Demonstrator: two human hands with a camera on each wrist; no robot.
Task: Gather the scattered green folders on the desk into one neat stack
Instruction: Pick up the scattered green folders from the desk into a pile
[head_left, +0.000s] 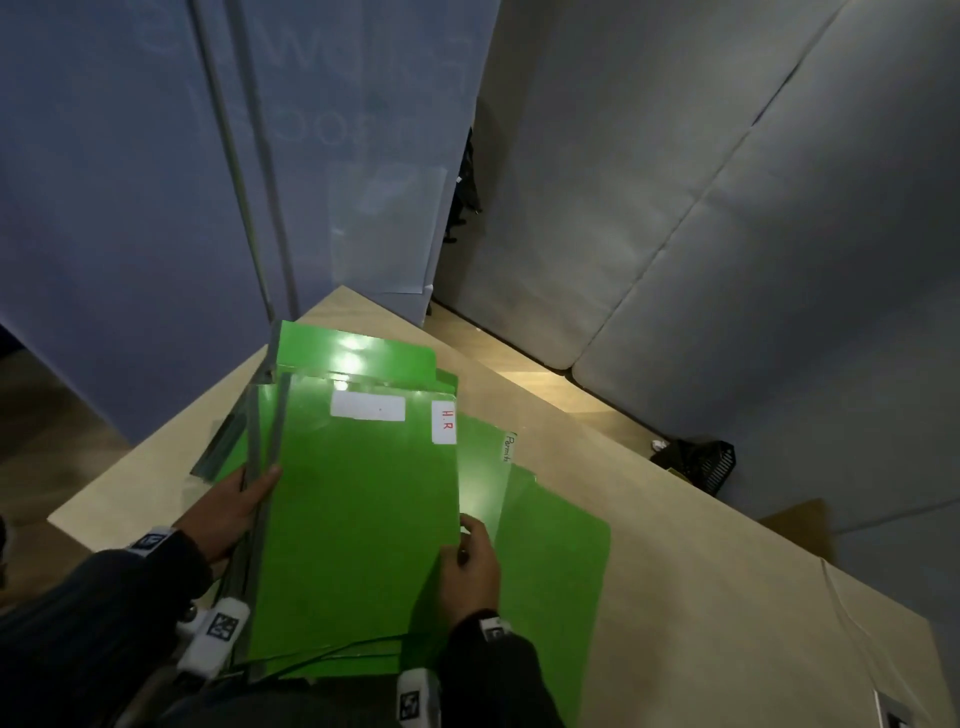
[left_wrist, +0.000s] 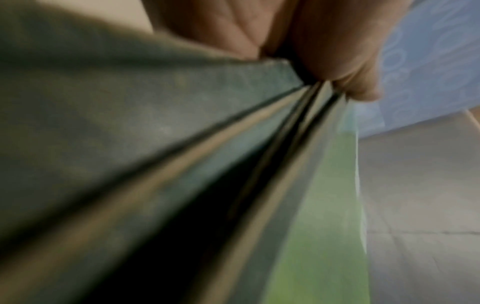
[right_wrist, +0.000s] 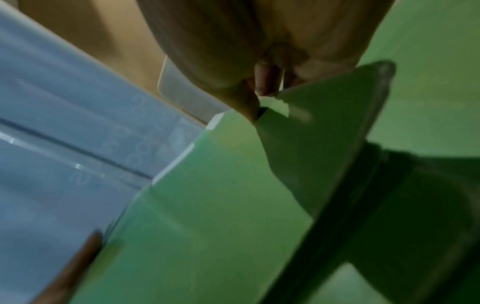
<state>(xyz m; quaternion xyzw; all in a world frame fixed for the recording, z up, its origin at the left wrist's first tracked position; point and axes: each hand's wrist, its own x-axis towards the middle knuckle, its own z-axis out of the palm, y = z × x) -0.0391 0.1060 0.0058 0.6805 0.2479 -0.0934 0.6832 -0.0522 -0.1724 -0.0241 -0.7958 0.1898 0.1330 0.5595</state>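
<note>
I count two hands on the job: my left hand (head_left: 228, 512) and my right hand (head_left: 470, 566). Green folders (head_left: 358, 499): at least four, their overlap hiding any more. White labels (head_left: 368, 408): three. One desk (head_left: 701, 597).

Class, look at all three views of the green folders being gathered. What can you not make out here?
- Head view: how many folders are in the held stack; the top one covers them.
- Left wrist view: left hand grip detail; blurred.
- Right wrist view: right hand fingertips; blurred.
- Head view: side label; too small.
</note>
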